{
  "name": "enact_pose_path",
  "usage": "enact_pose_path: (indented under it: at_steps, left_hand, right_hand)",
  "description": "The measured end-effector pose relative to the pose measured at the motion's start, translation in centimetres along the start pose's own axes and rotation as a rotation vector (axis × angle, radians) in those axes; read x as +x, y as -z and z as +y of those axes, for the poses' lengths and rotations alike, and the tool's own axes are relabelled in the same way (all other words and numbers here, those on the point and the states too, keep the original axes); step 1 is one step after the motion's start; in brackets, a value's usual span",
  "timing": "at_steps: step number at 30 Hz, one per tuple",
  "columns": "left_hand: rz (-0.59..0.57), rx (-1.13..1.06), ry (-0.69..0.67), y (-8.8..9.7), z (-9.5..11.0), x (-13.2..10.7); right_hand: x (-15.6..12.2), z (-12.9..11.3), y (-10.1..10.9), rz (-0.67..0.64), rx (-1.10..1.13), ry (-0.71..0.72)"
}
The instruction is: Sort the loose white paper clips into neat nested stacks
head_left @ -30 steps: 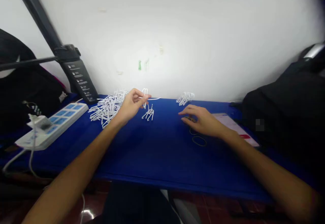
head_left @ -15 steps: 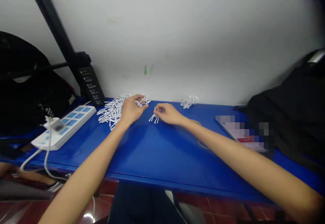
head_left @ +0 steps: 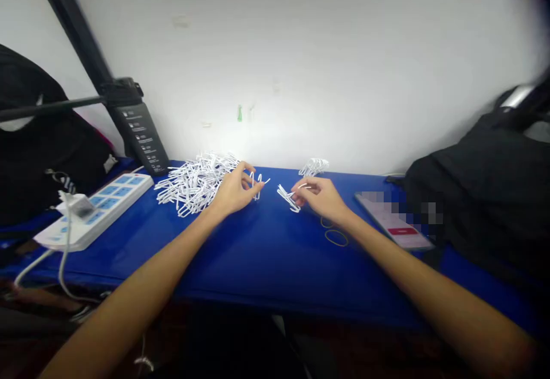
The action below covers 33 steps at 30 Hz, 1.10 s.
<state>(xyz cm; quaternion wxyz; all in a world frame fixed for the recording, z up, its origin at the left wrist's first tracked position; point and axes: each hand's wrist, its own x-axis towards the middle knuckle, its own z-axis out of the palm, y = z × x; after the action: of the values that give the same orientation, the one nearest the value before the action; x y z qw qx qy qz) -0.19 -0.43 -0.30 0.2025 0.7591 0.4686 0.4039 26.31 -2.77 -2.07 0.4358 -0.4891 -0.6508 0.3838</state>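
Where the left hand sits: beside the clip heap, pinching a white clip.
Right hand: pinching a small clip bunch.
Rubber band: near the right wrist.

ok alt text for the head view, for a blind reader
Over a blue table, the left hand pinches white clips beside a large pile of them, and the right hand holds a small bunch. Rubber bands and a power strip lie nearby.
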Motion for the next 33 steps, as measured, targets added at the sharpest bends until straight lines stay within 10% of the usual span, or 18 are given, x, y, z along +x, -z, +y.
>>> enact_pose_path:
  at_steps: [9, 14, 19, 23, 33]
  left_hand:
    - [-0.288, 0.179, 0.227, 0.7, -0.3, -0.2]
    - [-0.155, 0.454, 0.02, 2.6, 0.4, 0.3]
    - [-0.285, 0.484, -0.368, 1.8, 0.5, 0.3]
    - [-0.267, 0.568, -0.26, -0.9, 0.5, -0.4]
    - [-0.178, -0.034, -0.053, -1.8, -1.0, 0.1]
  right_hand:
    - [0.5, 0.9, -0.2, 0.117, 0.162, -0.028]
    - [0.5, 0.4, -0.2, 0.13, 0.24, -0.054]
    - [0.5, 0.1, -0.2, 0.166, 0.263, -0.105]
    - [0.3, -0.3, -0.2, 0.168, 0.348, -0.166]
    - [0.3, 0.0, 0.2, 0.096, 0.61, -0.303]
